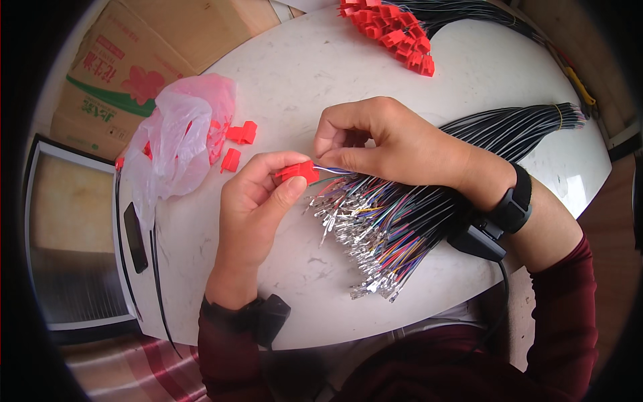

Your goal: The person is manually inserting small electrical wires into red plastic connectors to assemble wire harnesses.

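Between the thumb and fingers of my left hand [249, 201] is a red plastic connector housing [301, 171]. Thin coloured wires [330, 170] run from its right side toward the cable bundle. My right hand [398, 144] is closed in a pinch just right of the housing, at these wires; its fingertips partly hide what they grip. Under and beside the right hand lies a large bundle of black cables [495, 137], its near ends fanned into coloured wires with silvery crimp terminals [365, 234]. Two loose red housings, one [242, 132] above the other [230, 159], lie left of my hands.
A pinkish plastic bag [177, 134] with red pieces sits at the left, beside a dark flat phone-like object [135, 236]. At the far edge, red housings [395, 37] cap another cable bundle. A cardboard box [127, 74] stands beyond the table; a yellow-handled tool [579, 84] lies far right.
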A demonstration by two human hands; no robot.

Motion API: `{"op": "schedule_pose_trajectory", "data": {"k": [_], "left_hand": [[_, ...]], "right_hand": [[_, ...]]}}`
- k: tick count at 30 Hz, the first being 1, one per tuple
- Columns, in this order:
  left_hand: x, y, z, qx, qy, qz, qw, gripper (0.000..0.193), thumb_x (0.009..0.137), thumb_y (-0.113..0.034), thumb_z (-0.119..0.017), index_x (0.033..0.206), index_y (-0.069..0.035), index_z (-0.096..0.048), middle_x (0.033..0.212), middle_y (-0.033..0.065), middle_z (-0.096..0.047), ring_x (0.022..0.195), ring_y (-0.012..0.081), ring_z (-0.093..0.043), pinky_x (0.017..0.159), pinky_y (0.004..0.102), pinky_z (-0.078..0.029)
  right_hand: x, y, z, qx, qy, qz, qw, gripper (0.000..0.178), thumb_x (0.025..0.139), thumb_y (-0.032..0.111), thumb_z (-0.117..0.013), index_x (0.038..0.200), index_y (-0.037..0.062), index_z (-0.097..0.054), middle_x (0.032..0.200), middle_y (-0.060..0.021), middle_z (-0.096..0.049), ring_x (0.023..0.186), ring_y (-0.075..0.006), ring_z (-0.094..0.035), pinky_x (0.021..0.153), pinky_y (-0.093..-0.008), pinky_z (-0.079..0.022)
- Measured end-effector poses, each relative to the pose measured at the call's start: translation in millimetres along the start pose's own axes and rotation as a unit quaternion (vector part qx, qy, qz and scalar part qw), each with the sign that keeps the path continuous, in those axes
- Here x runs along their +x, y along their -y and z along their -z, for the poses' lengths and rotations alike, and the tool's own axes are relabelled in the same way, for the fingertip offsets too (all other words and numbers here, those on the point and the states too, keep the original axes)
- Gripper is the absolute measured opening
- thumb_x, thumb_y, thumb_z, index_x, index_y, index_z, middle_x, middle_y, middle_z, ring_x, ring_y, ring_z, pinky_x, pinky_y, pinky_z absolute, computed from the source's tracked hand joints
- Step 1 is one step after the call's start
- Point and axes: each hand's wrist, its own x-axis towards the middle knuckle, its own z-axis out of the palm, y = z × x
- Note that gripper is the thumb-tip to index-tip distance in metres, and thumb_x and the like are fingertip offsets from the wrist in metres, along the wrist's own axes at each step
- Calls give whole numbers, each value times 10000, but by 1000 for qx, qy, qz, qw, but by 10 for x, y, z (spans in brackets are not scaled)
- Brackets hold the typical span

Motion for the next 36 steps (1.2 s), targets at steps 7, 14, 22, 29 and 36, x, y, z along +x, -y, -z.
{"op": "schedule_pose_trajectory", "data": {"k": [7,14,22,29,36], "left_hand": [[-4,-1,-15,-11,-5,8,1000,251,939,-46,-640,1168,50,-605,1038,75,-672,913,86,-609,779,219,-479],[-6,12,-36,1,1,12,1000,257,944,-63,-650,1176,38,-606,1025,60,-669,910,82,-606,779,221,-482],[24,-13,-101,-15,-42,-34,998,280,946,-65,-650,1202,30,-588,1030,58,-668,891,75,-597,776,218,-472],[22,9,-65,-23,-61,-20,998,269,949,-113,-658,1175,17,-590,1022,55,-647,882,85,-588,780,243,-475],[-15,-8,-48,5,-38,-17,999,196,941,-89,-664,1098,19,-622,989,50,-648,840,84,-583,768,240,-472]], "right_hand": [[-10,-5,19,-66,16,32,997,77,837,38,-672,869,-24,-642,715,-107,-637,640,-171,-585,623,-317,-483],[-8,-8,1,-85,12,24,996,74,837,22,-654,893,-25,-657,757,-129,-673,672,-187,-630,652,-313,-501],[24,-39,0,3,-16,-6,1000,92,906,67,-640,923,-24,-643,764,-75,-666,692,-129,-613,659,-295,-511],[34,-52,17,54,-34,-29,998,104,957,93,-625,932,-6,-607,796,13,-590,736,-52,-527,679,-226,-458],[54,-73,15,89,-53,-18,994,130,936,107,-641,891,-12,-615,740,-4,-610,689,-63,-538,639,-242,-456]]}}
